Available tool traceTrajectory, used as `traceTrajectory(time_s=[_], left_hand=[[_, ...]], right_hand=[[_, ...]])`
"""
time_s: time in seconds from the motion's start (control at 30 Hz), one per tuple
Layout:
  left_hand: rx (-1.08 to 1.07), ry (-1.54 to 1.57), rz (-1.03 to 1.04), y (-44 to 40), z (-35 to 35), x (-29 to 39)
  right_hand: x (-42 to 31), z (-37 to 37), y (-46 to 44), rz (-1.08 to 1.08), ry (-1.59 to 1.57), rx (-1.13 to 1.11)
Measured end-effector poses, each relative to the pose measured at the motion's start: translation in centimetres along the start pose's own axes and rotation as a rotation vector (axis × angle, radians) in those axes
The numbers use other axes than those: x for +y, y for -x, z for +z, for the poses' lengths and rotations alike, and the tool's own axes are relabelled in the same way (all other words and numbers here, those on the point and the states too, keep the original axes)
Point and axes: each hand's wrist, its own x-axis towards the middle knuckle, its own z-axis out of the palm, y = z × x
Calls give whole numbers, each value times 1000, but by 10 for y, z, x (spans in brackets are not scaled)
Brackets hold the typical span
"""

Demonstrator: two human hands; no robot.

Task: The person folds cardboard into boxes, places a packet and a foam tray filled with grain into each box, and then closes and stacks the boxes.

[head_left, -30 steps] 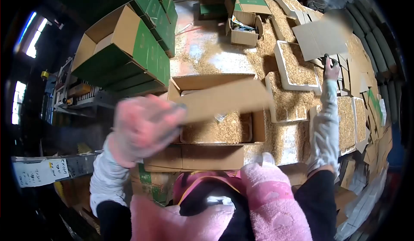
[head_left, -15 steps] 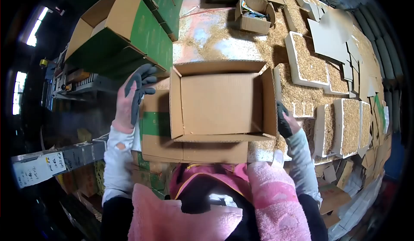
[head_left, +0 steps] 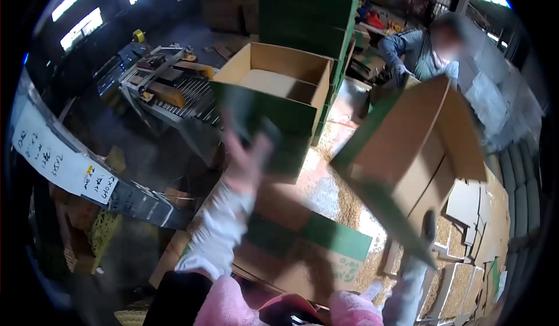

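An open cardboard box, green on its outer side, is tilted up at the right. My right hand, in a dark glove, is at its lower edge and grips it; most of the fingers are hidden. My left hand, gloved and smeared by motion, has its fingers apart and holds nothing. It is in front of the green side of another open box; whether it touches that box I cannot tell. Below lies a flat brown and green carton.
A co-worker stands behind the tilted box. Stacked green boxes rise at the back. A roller conveyor is at the left, near a metal rail with a written paper sheet. Grain-filled white trays lie at the right.
The view has swung up and left. The cardboard box that sat level between my hands is now raised and tilted at the right. My left hand has moved up to the green box.
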Motion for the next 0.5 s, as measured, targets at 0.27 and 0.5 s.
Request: traceTrajectory(time_s=[0.27, 0.5], left_hand=[[-240, 117, -36, -137, -112, -125], [-164, 70, -467, -42, -238, -168]], right_hand=[[38, 224, -191, -157, 12, -373], [97, 198, -77, -864, 1008, -258]])
